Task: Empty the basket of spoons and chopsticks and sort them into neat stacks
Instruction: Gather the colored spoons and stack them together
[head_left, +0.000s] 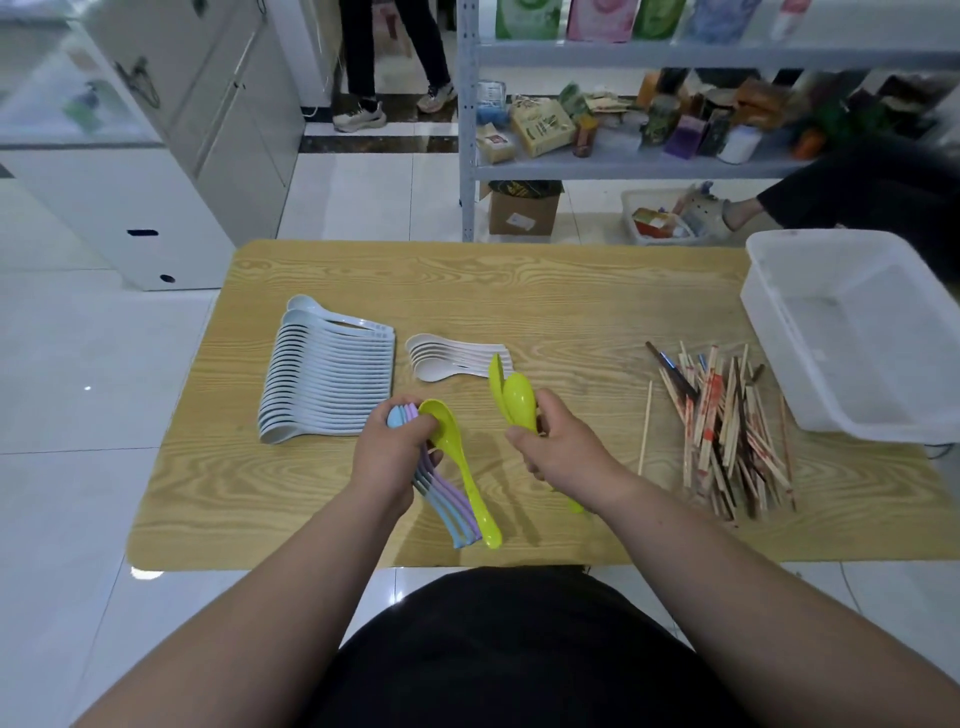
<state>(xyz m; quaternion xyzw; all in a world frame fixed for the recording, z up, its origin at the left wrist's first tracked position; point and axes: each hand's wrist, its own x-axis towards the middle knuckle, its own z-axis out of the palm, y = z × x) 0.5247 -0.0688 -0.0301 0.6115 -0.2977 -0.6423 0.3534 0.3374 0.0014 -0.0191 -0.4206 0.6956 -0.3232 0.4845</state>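
Over the worktop, both hands hold spoons.
Fingers of the left hand curl round one green spoon and nested pastel spoons; the right hand pinches two green spoons.

left hand: curled round spoon stack; right hand: curled round green spoons; forearms: bare, converging forward

Basket partly beyond the right edge.

White basket empty; spoons stacked; chopsticks heaped loosely
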